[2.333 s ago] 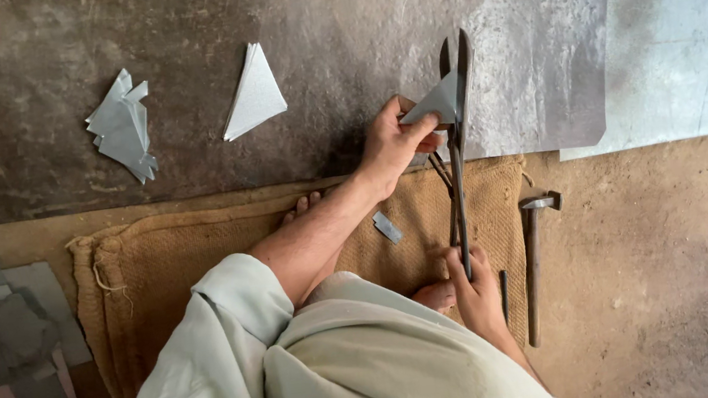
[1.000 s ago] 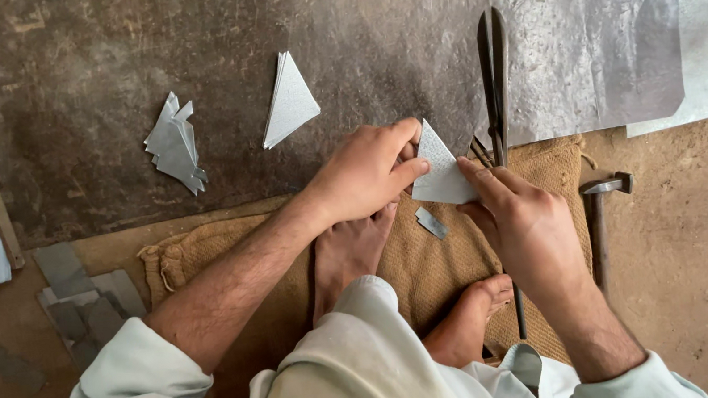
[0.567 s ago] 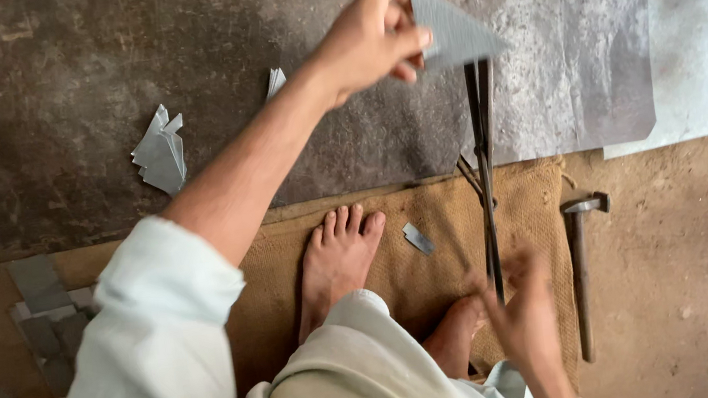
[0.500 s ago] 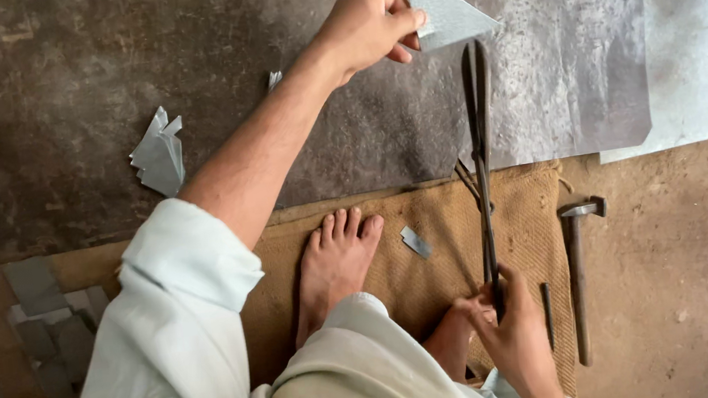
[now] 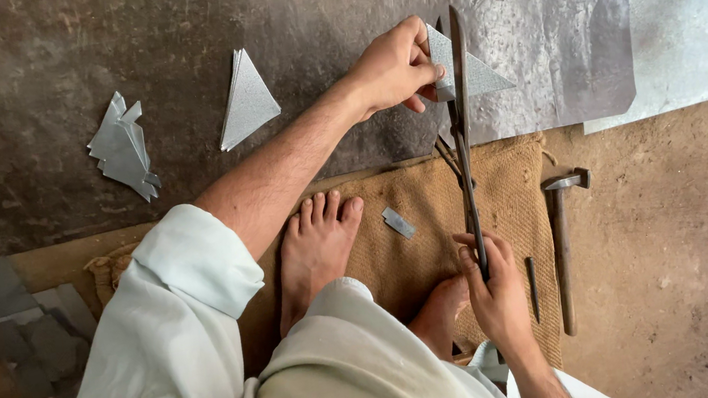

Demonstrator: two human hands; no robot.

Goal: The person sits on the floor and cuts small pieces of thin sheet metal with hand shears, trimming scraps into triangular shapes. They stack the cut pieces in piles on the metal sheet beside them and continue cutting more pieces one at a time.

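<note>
Grey sheet-metal triangle (image 5: 466, 71) was pinched in the left hand (image 5: 393, 66), held against the blades of long metal shears (image 5: 464, 149) above the dark floor. Right hand (image 5: 492, 285) was closed around the shears' handle over the burlap mat (image 5: 430, 235). Hammer (image 5: 562, 236) lay just beside the mat; cut triangles (image 5: 246, 100) and scraps (image 5: 125, 148) lay well apart to the left.

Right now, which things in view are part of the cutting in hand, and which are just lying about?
In use:
- left hand, holding the triangular metal piece
- right hand, on the handle of the long shears
- large metal sheet under the work

Lying about:
- hammer
- thin rod
- small offcut on the burlap mat
- stack of cut triangles
- scrap pile
</note>
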